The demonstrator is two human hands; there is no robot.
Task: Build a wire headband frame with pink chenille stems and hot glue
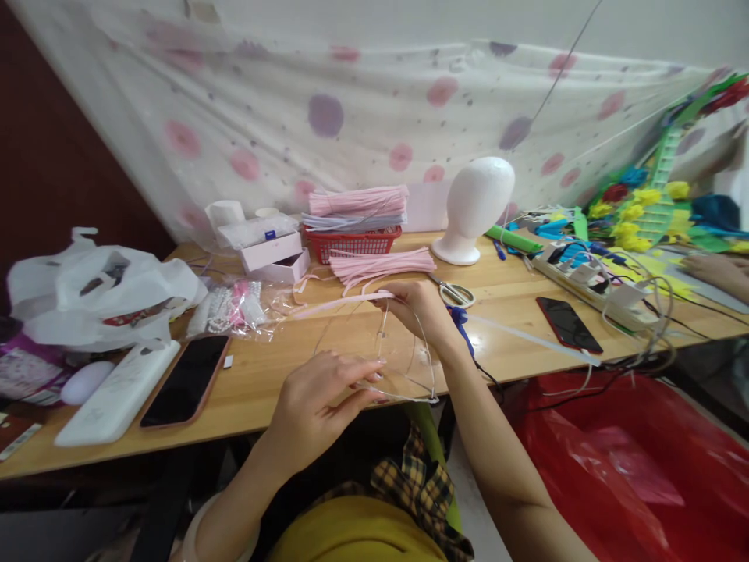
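A thin white wire frame (pixel 434 365), rounded in outline, is held between my two hands over the table's front edge. My left hand (pixel 321 398) has its fingers closed on the frame's near side, thumb and fingertips at the wire. On the far side my right hand (pixel 414 308) is closed, gripping a pale pink strip (pixel 345 300) against the wire; the strip points left. Its fingertips are partly hidden. Just right of that hand lie scissors (pixel 456 294) and a blue glue gun (pixel 461 324).
A white foam head (pixel 477 207) and a red basket (pixel 354 244) with pink bundles stand at the back. Phones (pixel 186 381), a power strip (pixel 591 289) with cables and plastic bags (pixel 99 289) lie around. Another person's hand (pixel 717 273) rests far right.
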